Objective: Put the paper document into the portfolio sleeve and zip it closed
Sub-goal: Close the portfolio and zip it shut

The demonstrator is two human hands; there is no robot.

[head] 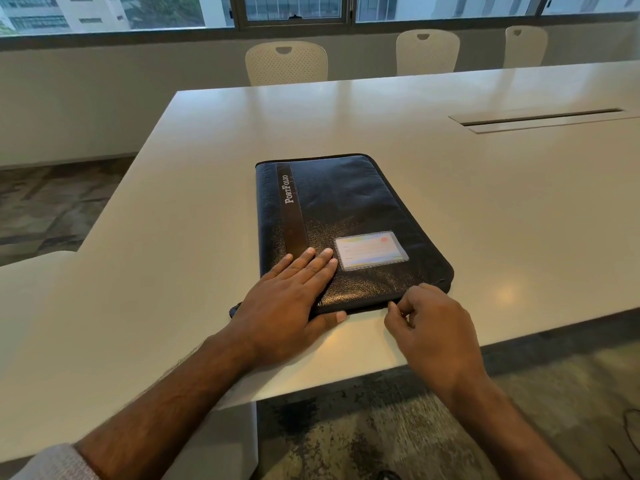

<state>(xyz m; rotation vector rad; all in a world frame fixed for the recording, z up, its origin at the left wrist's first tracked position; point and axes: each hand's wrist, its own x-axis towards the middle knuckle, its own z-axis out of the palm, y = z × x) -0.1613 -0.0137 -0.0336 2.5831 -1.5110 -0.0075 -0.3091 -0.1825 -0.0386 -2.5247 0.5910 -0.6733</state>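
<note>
The portfolio (pixel 349 223) lies flat near the table's (pixel 485 202) front edge. The left hand (pixel 287 296) presses flat on its near corner; the right hand (pixel 426 317) pinches at its near edge, seemingly the zipper pull, though that is hidden. If the left hand eases, the portfolio may slide and the zipper snag. No paper shows.

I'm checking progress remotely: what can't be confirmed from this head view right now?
- Paper document: none in view; the closed portfolio would hide it if inside.
- Zipper pull: hidden behind the right hand, whose fingers curl at the near edge.
- Near-left corner of the portfolio: covered by the left hand, which lies flat on it.
- Card text: too small and blurred.
</note>
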